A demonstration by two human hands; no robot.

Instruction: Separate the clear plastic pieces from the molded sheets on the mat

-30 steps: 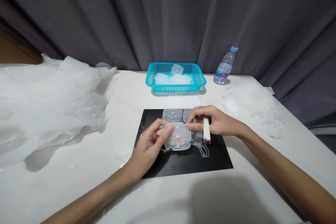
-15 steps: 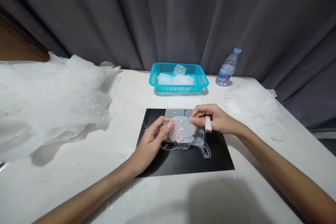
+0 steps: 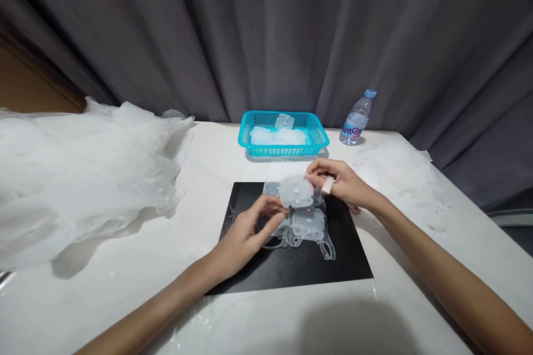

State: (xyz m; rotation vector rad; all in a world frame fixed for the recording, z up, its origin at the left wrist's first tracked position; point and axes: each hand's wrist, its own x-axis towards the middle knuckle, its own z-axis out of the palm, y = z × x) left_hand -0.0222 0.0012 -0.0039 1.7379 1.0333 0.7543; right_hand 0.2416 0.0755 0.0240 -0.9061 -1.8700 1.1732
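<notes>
My right hand [image 3: 335, 180] pinches the upper right edge of a frosted, translucent plastic plate [image 3: 296, 191] with rounded corners and small raised bumps. A short off-white strip [image 3: 328, 184] shows at that hand's thumb; I cannot tell what it is. My left hand [image 3: 255, 227] is open just left of and below the plate, thumb and fingers apart. Beneath both hands, a clear moulded plastic sheet [image 3: 308, 224] with similar panels and a loop at its lower right lies on a black mat [image 3: 287, 272]. The raised plate hides part of that sheet.
Behind the mat stands a turquoise basket [image 3: 283, 150] with several frosted plates [image 3: 285, 121] in it. A water bottle [image 3: 356, 119] is to its right. A big heap of translucent plastic [image 3: 87, 177] covers the left side, and a flatter pile [image 3: 400, 177] the right.
My left hand has let go of the plate and moved slightly down. The plate has shifted up and right in my right hand, uncovering more of the sheet below. The view has tilted up a little.
</notes>
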